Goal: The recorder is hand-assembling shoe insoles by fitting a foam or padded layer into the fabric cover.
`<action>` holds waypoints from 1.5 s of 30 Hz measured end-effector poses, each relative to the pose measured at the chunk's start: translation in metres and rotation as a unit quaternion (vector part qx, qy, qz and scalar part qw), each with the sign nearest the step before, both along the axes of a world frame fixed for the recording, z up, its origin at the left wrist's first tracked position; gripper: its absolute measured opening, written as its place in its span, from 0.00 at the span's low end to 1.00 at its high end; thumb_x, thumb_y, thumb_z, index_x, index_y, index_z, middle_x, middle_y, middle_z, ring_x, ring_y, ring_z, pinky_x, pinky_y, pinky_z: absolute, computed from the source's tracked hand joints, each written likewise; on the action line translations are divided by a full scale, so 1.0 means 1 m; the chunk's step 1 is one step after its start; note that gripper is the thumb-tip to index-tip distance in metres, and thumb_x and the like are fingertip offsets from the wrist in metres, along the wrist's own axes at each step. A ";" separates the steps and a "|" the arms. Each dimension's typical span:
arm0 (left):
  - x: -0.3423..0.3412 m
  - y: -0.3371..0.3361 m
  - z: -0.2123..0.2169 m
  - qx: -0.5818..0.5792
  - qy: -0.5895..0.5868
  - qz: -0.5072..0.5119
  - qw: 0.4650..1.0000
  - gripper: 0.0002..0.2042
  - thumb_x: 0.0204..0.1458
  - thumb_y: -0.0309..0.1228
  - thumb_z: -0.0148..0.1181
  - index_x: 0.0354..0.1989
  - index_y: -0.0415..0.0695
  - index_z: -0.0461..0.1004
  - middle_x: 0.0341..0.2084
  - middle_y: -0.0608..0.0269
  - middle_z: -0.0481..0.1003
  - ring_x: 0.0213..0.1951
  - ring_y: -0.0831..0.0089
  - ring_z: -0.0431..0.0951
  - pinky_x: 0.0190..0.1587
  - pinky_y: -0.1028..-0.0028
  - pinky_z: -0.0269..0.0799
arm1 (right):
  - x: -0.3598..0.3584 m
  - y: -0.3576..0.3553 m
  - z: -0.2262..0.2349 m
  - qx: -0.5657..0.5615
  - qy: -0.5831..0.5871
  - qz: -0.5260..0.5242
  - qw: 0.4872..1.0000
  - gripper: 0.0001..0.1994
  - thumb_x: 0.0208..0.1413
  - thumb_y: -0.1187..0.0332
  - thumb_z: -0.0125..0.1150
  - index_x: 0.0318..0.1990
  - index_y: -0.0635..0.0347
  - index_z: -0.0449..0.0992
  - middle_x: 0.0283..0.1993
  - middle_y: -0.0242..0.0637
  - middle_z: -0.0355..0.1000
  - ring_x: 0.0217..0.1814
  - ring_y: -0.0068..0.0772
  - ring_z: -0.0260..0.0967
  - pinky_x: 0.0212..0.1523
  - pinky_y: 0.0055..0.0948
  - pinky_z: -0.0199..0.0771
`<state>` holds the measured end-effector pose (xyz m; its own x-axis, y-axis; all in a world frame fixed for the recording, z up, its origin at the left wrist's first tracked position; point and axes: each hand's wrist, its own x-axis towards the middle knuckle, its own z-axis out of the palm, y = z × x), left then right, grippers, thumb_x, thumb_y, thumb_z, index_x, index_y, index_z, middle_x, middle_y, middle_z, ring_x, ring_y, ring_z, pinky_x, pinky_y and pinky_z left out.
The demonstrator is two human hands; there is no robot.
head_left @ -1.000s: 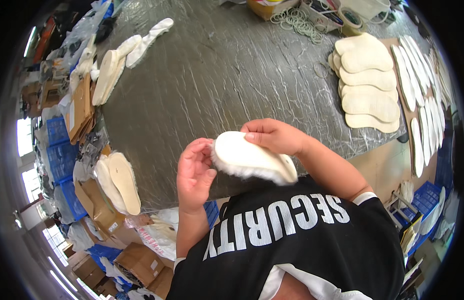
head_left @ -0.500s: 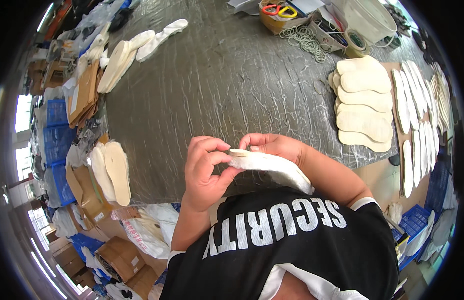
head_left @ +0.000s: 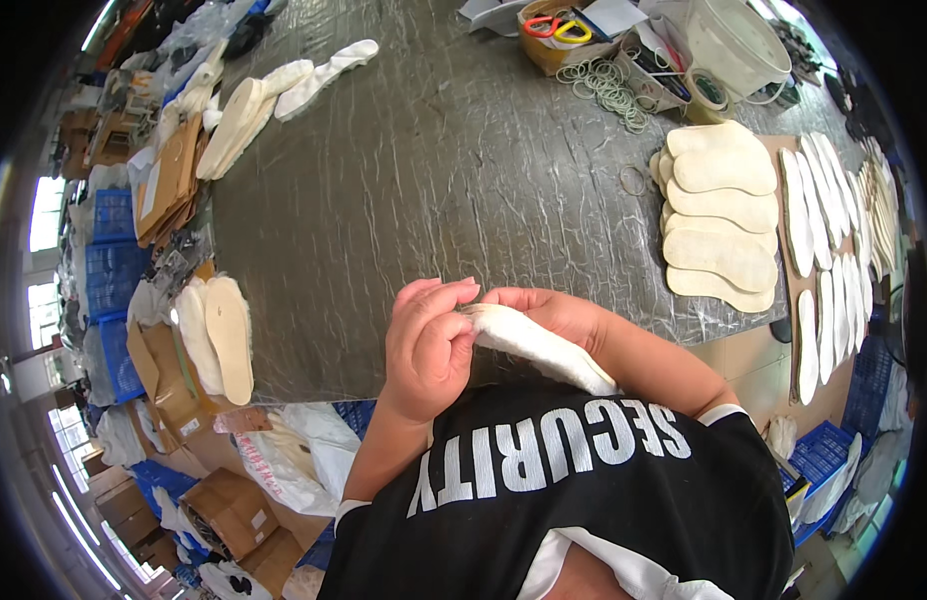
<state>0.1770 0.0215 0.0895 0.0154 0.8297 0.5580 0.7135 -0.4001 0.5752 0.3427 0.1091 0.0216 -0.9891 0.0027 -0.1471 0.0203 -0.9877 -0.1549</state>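
Between my two hands, close to my chest at the table's near edge, a fluffy white insole [head_left: 544, 345] is held on its side, fleece toward me. My left hand [head_left: 431, 345] is closed, pinching the insole's left end between thumb and fingers. My right hand [head_left: 554, 312] is closed on the far side of that same end, its fingertips partly hidden by the insole. The insole's other end reaches down to the right against my black shirt [head_left: 584, 480].
Cream insoles [head_left: 724, 215] lie stacked at the right, beside a board of narrower white insoles [head_left: 806, 210]. Scissors [head_left: 559, 28], rubber bands [head_left: 609, 90] and a clear bucket [head_left: 736, 45] stand at the back right. More insoles [head_left: 234, 125] and cardboard boxes [head_left: 169, 185] line the left.
My left fingers have closed in over the insole's left end, and the insole has tipped more steeply down to the right. My right hand stays at the same end.
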 end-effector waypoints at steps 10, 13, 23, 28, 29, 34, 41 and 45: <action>-0.006 -0.032 -0.045 -0.095 -0.251 0.109 0.957 0.06 0.52 0.19 0.57 0.34 0.38 0.66 0.37 0.51 0.76 0.36 0.64 0.77 0.43 0.70 0.74 | 0.020 0.012 -0.001 0.297 0.020 0.040 0.954 0.36 0.52 0.54 0.64 0.63 0.62 0.58 0.49 0.37 0.69 0.49 0.27 0.68 0.50 0.28 0.69; -0.008 -0.038 -0.053 -0.138 -0.372 0.097 0.913 0.09 0.51 0.18 0.59 0.39 0.38 0.66 0.42 0.50 0.74 0.43 0.65 0.75 0.49 0.69 0.71 | 0.021 0.016 -0.004 0.443 0.051 0.087 0.891 0.41 0.48 0.65 0.67 0.67 0.63 0.50 0.54 0.38 0.64 0.54 0.30 0.64 0.55 0.31 0.65; -0.009 -0.010 -0.018 -0.215 0.055 -0.070 0.972 0.11 0.35 0.21 0.62 0.32 0.43 0.75 0.29 0.62 0.76 0.38 0.62 0.76 0.57 0.54 0.59 | 0.024 0.025 0.000 0.563 0.070 0.177 0.804 0.45 0.42 0.68 0.70 0.67 0.64 0.51 0.59 0.46 0.64 0.60 0.35 0.61 0.58 0.33 0.61; -0.018 -0.021 -0.033 -0.184 0.004 -0.013 0.983 0.09 0.36 0.19 0.60 0.29 0.38 0.73 0.28 0.56 0.75 0.34 0.58 0.75 0.46 0.61 0.68 | 0.055 0.036 0.020 0.678 -0.061 0.189 0.708 0.39 0.37 0.62 0.72 0.61 0.59 0.64 0.48 0.50 0.74 0.52 0.48 0.71 0.53 0.37 0.67; -0.019 -0.024 -0.036 -0.186 0.003 -0.015 0.982 0.09 0.36 0.19 0.60 0.29 0.38 0.73 0.28 0.56 0.75 0.34 0.58 0.75 0.46 0.61 0.68 | 0.056 0.034 0.025 0.677 -0.062 0.188 0.709 0.39 0.37 0.62 0.72 0.61 0.59 0.64 0.48 0.50 0.74 0.52 0.48 0.71 0.53 0.37 0.67; -0.021 -0.029 -0.044 -0.220 -0.035 0.007 0.975 0.09 0.38 0.21 0.62 0.31 0.41 0.73 0.28 0.57 0.75 0.34 0.58 0.74 0.47 0.61 0.68 | 0.062 0.021 0.034 0.791 -0.190 0.155 0.560 0.24 0.42 0.60 0.67 0.50 0.53 0.73 0.30 0.44 0.76 0.37 0.49 0.74 0.41 0.44 0.71; -0.001 -0.012 -0.029 -0.177 0.094 -0.009 0.980 0.11 0.37 0.28 0.68 0.29 0.43 0.73 0.35 0.61 0.74 0.40 0.60 0.73 0.54 0.53 0.61 | 0.056 0.013 0.014 0.853 -0.199 0.112 0.470 0.14 0.45 0.68 0.60 0.43 0.49 0.75 0.25 0.41 0.74 0.31 0.45 0.75 0.32 0.41 0.73; 0.007 -0.005 -0.036 -0.171 0.098 -0.038 0.980 0.11 0.36 0.30 0.70 0.29 0.46 0.74 0.34 0.66 0.73 0.39 0.63 0.71 0.54 0.52 0.59 | 0.053 0.010 0.011 0.850 -0.197 0.105 0.477 0.15 0.45 0.68 0.59 0.44 0.48 0.76 0.25 0.41 0.74 0.30 0.44 0.75 0.32 0.41 0.73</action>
